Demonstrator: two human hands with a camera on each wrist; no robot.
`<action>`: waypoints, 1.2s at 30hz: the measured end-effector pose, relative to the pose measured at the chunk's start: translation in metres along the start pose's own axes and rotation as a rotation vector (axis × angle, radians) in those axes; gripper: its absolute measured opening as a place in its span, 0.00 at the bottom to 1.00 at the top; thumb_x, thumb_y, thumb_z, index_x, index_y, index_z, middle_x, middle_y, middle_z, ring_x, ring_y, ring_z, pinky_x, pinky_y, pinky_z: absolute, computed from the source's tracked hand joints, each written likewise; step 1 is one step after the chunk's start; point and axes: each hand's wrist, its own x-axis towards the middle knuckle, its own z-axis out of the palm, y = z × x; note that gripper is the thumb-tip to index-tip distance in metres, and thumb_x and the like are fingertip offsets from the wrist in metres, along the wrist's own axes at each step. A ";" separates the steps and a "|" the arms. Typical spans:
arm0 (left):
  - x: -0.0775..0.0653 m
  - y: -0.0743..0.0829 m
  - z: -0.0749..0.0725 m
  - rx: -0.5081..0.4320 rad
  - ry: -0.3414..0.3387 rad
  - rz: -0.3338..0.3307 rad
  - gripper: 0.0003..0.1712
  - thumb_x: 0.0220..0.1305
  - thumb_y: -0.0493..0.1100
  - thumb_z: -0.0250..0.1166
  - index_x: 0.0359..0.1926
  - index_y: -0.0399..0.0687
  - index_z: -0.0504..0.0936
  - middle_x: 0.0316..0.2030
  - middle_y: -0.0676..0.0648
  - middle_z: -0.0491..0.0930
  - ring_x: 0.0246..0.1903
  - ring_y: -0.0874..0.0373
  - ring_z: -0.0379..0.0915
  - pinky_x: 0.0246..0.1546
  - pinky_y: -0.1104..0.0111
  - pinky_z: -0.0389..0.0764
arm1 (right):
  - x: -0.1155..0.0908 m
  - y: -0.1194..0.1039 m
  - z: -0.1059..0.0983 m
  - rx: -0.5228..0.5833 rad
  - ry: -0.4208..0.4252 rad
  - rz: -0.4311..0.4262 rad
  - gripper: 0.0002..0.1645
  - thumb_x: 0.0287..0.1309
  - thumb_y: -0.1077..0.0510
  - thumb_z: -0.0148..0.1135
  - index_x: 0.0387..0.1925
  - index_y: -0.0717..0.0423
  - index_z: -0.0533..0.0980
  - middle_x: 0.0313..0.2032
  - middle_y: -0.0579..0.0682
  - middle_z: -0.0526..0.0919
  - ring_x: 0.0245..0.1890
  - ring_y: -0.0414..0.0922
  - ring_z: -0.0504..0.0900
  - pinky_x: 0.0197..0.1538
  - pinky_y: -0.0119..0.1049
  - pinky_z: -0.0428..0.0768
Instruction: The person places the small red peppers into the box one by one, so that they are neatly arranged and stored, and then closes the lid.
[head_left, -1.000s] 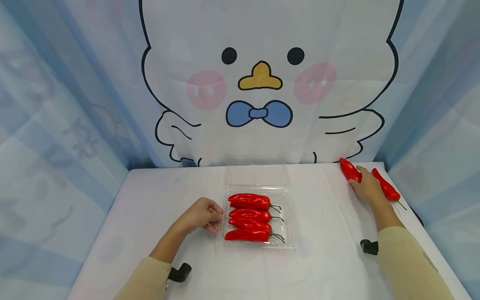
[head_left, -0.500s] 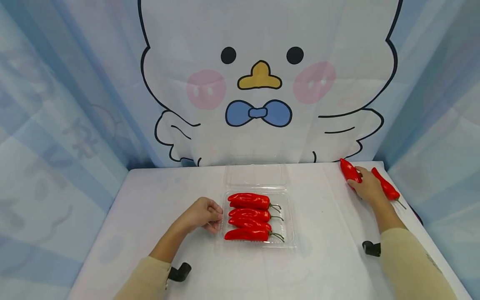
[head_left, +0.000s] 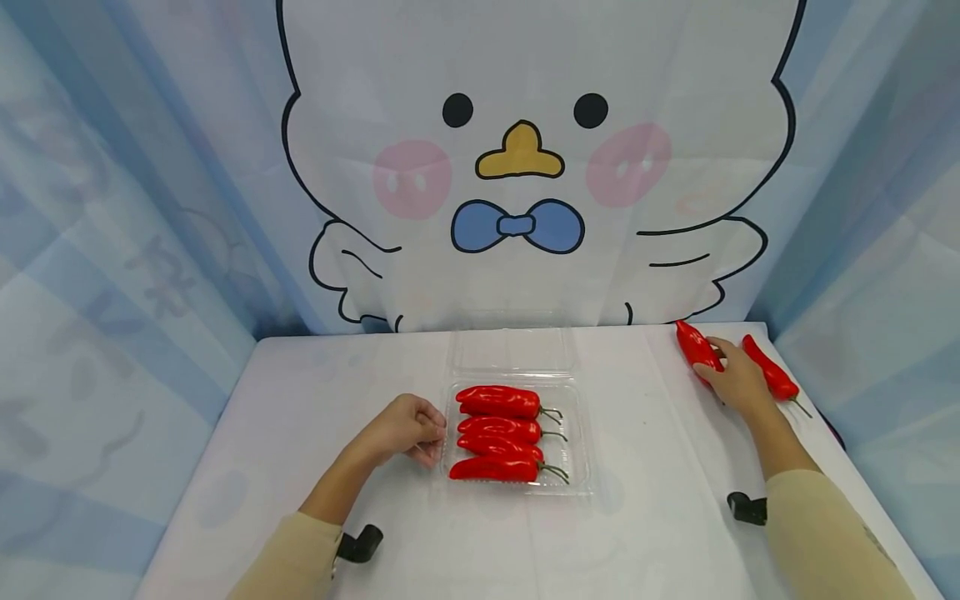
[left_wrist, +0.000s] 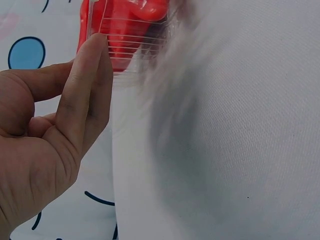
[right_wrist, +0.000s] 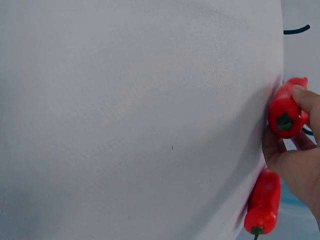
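Note:
A clear plastic box lies on the table with its lid folded back. Several red chili peppers lie side by side in it, stems to the right. At the box's left edge is my left hand; in the left wrist view its thumb and fingers pinch the box's rim. Near the table's back right corner, my right hand grips a red chili pepper between thumb and fingers. The right wrist view shows that pepper's green stem end toward the camera. Another red chili pepper rests just right of this hand.
White cloth covers the table. Behind it hangs a curtain printed with a cartoon bird, and blue curtains close off both sides. Black wrist mounts stick out from both sleeves.
My right hand has moved the gripped pepper slightly left and toward me. The left hand, the box and the other peppers look unmoved.

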 end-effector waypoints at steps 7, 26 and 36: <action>0.000 0.000 0.000 0.004 0.010 -0.018 0.06 0.70 0.32 0.65 0.44 0.32 0.80 0.27 0.42 0.84 0.22 0.57 0.81 0.28 0.65 0.90 | -0.005 -0.003 0.001 0.003 0.026 -0.024 0.49 0.70 0.53 0.63 0.81 0.59 0.48 0.70 0.76 0.61 0.65 0.74 0.61 0.58 0.72 0.79; 0.002 0.000 0.000 0.010 0.020 -0.033 0.05 0.69 0.32 0.66 0.43 0.33 0.81 0.28 0.41 0.84 0.22 0.56 0.82 0.27 0.64 0.90 | -0.028 -0.031 0.000 -0.013 0.096 -0.216 0.45 0.68 0.57 0.67 0.79 0.60 0.56 0.68 0.73 0.66 0.61 0.70 0.68 0.54 0.68 0.83; 0.002 -0.001 0.000 0.011 0.016 -0.027 0.05 0.70 0.32 0.65 0.43 0.32 0.80 0.27 0.42 0.84 0.22 0.56 0.81 0.27 0.64 0.90 | -0.043 -0.052 0.005 0.014 0.135 -0.286 0.45 0.66 0.59 0.68 0.79 0.55 0.58 0.68 0.70 0.67 0.60 0.68 0.70 0.54 0.67 0.84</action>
